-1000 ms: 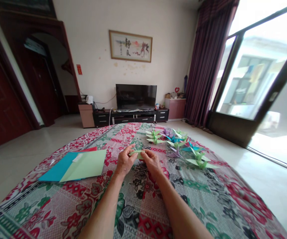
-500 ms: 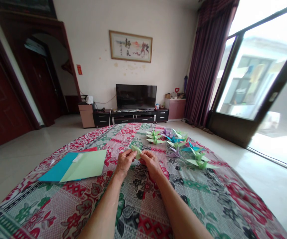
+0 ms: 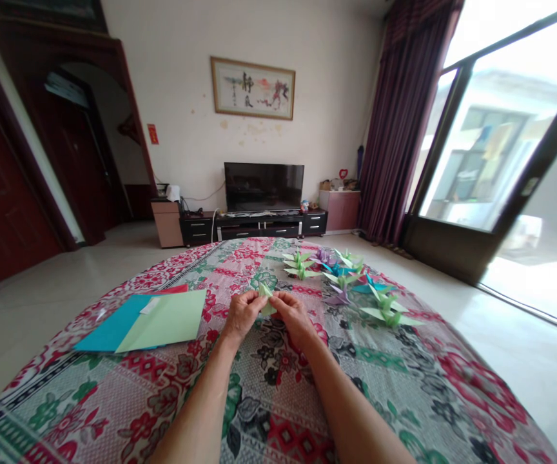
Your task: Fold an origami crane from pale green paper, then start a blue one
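A small folded piece of light green paper point(image 3: 267, 303) is held up over the middle of the table, its pointed tip upward. My left hand point(image 3: 244, 316) pinches its left side between thumb and fingers. From the right, my right hand point(image 3: 292, 314) grips the other side the same way. The fingers cover part of the folds. To the right of my hands stand several folded paper cranes, among them a light green crane point(image 3: 390, 314), a purple crane point(image 3: 339, 296) and a blue crane point(image 3: 374, 285).
Left of my hands lies a stack of coloured sheets, with a light green sheet point(image 3: 175, 317) over a blue sheet point(image 3: 114, 322) and a red edge behind. A floral tablecloth point(image 3: 278, 412) covers the round table. A television point(image 3: 263, 187) stands beyond it.
The folded green paper has turned between my fingers, its point now more upright. Both hands stay in nearly the same place, and the cranes and sheets have not moved.
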Tool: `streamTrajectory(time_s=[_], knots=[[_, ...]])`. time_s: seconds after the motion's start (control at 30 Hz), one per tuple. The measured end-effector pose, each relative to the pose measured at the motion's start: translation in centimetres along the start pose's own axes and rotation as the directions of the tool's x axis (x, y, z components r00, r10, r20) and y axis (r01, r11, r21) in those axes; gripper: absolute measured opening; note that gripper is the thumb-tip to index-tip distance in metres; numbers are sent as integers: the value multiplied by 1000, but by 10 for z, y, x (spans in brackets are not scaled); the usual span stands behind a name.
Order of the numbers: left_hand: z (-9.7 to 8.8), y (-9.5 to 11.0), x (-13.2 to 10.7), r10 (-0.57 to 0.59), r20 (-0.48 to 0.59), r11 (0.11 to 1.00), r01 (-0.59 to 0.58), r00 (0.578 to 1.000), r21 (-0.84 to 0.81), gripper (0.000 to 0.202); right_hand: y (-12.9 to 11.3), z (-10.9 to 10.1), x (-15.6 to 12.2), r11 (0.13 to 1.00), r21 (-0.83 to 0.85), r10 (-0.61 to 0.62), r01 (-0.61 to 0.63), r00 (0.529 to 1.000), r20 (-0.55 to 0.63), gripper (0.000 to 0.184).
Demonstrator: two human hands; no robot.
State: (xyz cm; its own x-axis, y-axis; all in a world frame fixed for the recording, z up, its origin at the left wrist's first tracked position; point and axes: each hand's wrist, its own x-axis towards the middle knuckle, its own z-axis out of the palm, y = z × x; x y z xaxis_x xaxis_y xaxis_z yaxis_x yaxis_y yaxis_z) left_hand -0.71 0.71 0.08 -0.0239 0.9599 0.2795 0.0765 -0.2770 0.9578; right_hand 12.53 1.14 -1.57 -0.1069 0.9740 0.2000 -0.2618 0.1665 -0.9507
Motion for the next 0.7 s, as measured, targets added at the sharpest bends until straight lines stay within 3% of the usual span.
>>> streamTrajectory(time_s=[0.3, 0.7], knots=[[-3, -3, 1, -188, 28, 958, 189, 982, -214, 34, 2, 1, 2, 997, 79, -4, 8, 999, -43, 35], [3, 2, 2, -124, -35, 964, 112, 992, -239, 29, 2, 3, 3, 993, 108, -35, 40, 999, -42, 36]])
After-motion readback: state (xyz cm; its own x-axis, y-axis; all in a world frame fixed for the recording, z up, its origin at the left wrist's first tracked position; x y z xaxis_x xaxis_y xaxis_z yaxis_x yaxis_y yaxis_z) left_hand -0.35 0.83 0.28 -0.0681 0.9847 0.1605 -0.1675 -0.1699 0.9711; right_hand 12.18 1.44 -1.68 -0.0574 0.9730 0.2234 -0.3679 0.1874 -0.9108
